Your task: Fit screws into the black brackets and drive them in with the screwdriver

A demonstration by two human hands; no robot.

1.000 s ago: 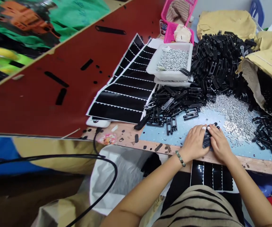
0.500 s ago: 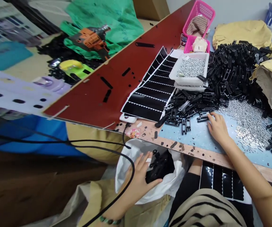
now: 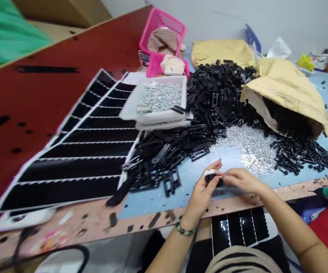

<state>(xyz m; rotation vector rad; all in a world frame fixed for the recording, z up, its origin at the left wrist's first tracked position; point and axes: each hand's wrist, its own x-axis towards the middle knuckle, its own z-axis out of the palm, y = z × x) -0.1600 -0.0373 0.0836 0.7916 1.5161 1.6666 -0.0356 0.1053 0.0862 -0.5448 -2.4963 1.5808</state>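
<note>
Over the blue front part of the table, my two hands meet. My left hand (image 3: 202,191), with white tape on its fingers and a beaded bracelet at the wrist, is closed around a small black plastic part (image 3: 220,182). My right hand (image 3: 242,181) comes in from the right with its fingers pinched against that part; whether it holds a piece of its own is hidden. Just beyond the hands lie a heap of black plastic links (image 3: 169,151) and a spread of small silver metal pieces (image 3: 249,146).
A white tub (image 3: 126,110) of silver pins stands beside black sticker sheets (image 3: 75,167). Behind are pink baskets (image 3: 178,28) and a yellow sack (image 3: 292,94) spilling black parts. A red board (image 3: 52,91) rises on the left. Another black sheet (image 3: 240,227) lies on my lap.
My left hand has left the white bag of black parts below the table and come up to the tabletop. My right hand has left the links and joined it. The view has swung right.
</note>
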